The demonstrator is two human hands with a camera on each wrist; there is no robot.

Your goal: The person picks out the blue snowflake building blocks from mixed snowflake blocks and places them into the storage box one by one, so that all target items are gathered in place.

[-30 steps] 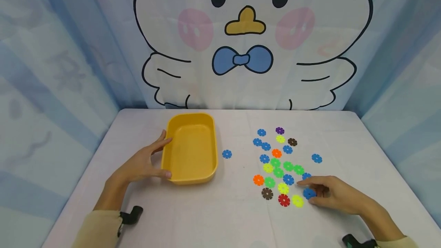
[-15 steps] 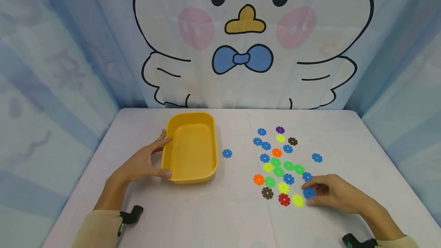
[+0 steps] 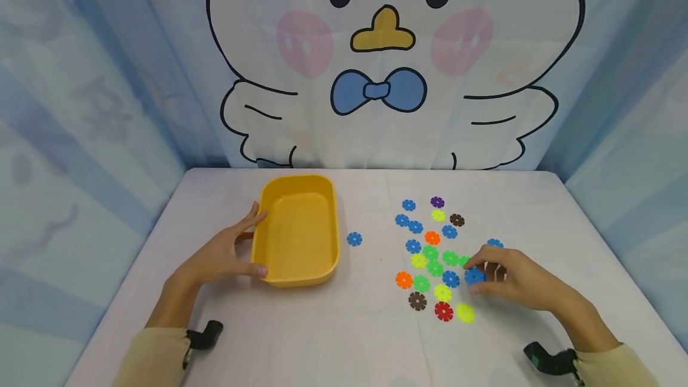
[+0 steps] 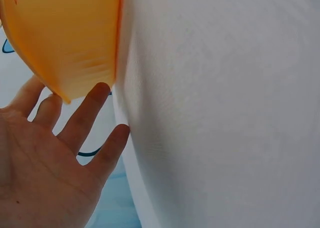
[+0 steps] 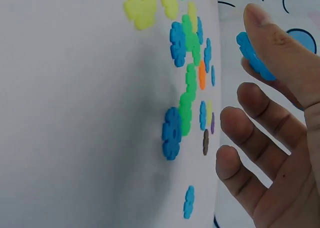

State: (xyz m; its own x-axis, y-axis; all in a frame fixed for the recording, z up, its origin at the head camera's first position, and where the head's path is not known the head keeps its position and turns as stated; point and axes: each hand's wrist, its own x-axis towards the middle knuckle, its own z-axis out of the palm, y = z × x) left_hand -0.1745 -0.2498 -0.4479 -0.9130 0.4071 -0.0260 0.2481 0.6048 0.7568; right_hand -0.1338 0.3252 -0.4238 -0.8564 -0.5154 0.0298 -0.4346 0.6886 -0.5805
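Note:
My right hand (image 3: 518, 279) pinches a blue notched plastic disc (image 5: 255, 55) between thumb and forefinger. The other fingers are bent and spread apart. In the right wrist view another blue disc (image 5: 171, 133) lies on the table below, touching green ones. My left hand (image 3: 223, 252) rests at the left side of a yellow tray (image 3: 301, 232), its forefinger and thumb reaching the rim. The left wrist view shows that hand's fingers (image 4: 85, 115) fairly straight and spread, with the tray's outer wall (image 4: 75, 43) at their tips.
Many-coloured discs lie scattered right of the tray: green (image 3: 435, 268), yellow (image 3: 465, 313), red (image 3: 444, 312), brown (image 3: 417, 301), orange (image 3: 404, 280) and purple (image 3: 438, 202). A lone blue disc (image 3: 354, 239) sits near the tray. A printed curtain (image 3: 376, 136) hangs behind the white table (image 3: 333, 339).
My right hand has pinched the blue disc nearest it and moved it up and away from me, over the neighbouring blue disc. The left hand and tray have stayed put.

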